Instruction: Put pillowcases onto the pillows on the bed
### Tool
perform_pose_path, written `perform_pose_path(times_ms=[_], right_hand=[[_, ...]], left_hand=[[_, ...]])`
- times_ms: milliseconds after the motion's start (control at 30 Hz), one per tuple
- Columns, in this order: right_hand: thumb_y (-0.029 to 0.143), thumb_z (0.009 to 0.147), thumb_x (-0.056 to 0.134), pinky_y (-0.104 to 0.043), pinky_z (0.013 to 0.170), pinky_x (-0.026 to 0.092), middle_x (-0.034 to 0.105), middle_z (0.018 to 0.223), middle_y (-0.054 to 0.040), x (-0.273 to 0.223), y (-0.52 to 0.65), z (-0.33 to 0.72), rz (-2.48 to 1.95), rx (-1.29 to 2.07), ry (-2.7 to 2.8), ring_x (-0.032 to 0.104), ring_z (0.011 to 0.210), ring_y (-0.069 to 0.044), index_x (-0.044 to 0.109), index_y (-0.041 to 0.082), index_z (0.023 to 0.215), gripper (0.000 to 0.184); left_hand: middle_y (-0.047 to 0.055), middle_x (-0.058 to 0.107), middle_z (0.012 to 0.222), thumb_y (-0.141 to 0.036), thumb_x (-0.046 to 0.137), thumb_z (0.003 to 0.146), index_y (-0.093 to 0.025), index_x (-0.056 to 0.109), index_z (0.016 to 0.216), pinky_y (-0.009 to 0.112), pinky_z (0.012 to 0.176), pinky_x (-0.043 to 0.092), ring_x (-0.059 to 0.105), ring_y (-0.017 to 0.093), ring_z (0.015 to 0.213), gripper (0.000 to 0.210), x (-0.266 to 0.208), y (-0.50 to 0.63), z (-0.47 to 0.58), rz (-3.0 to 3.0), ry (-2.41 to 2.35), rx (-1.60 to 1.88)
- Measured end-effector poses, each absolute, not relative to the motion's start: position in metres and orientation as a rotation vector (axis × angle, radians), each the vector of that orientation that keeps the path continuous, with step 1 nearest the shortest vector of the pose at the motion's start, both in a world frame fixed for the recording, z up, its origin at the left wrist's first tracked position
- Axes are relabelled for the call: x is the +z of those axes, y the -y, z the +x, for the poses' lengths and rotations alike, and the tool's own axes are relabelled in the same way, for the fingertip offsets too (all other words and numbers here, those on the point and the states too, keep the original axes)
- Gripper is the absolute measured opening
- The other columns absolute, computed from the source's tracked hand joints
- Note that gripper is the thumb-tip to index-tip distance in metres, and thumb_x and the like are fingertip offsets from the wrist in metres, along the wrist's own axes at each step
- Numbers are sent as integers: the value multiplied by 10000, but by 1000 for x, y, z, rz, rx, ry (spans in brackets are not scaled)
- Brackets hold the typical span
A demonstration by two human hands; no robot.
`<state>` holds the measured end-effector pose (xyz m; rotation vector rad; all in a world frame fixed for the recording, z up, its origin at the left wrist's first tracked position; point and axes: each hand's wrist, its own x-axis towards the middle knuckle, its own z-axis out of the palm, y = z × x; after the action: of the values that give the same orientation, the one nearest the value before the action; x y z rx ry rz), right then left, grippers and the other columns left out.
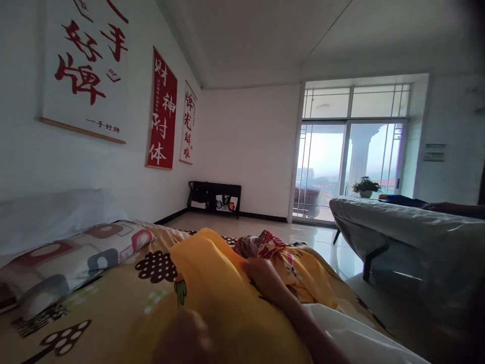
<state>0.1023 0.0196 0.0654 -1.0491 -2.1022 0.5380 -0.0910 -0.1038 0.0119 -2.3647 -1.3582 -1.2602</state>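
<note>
A yellow cloth (215,283), perhaps a garment, rises in loose folds above the bed's patterned sheet (113,298). A small green printed motif shows on its left side. My right hand (260,273) is at the cloth's right edge, its fingers curled around the fabric and partly hidden in it. Low in the view, my left hand (185,336) is a dark blur against the near part of the same cloth; its fingers cannot be made out. Just beyond my right hand lie a red checked cloth (265,243) and a yellow printed cloth (303,273), bunched together.
A patterned pillow (91,253) lies at the left by the wall. Translucent plastic (352,328) lies at the near right. A plastic-covered sofa (397,222) stands to the right, where another person's arm (454,208) reaches in near a dark blue item (403,200). A black rack (215,194) stands far back.
</note>
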Motion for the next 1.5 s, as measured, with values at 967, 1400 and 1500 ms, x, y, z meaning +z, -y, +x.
perform_pose_path(times_ms=[967, 1400, 1500], right_hand=[[352, 943, 461, -262, 677, 387, 602, 682, -9, 74, -17, 141, -809, -312, 2128, 536, 707, -139, 577, 195, 600, 394], [366, 924, 400, -239, 567, 340, 640, 632, -25, 92, -11, 29, -851, 70, 1909, 526, 585, -137, 571, 194, 654, 363], [287, 909, 381, -222, 548, 341, 649, 636, -11, 78, -26, 41, -790, -5, 1846, 526, 567, -125, 604, 195, 721, 306]], left_hand=[[41, 709, 900, -470, 706, 627, -158, 616, 1071, 292, 683, 505, 645, 221, 782, 550, 104, 57, -149, -2012, 1637, -2679], [85, 693, 981, -456, 711, 635, -165, 529, 1180, 330, 707, 520, 653, 248, 836, 644, 82, 28, -131, -2081, 1541, -2671], [99, 714, 932, -544, 647, 689, -158, 628, 1098, 353, 727, 515, 656, 275, 856, 562, 74, 22, -157, -2344, 1576, -2652]])
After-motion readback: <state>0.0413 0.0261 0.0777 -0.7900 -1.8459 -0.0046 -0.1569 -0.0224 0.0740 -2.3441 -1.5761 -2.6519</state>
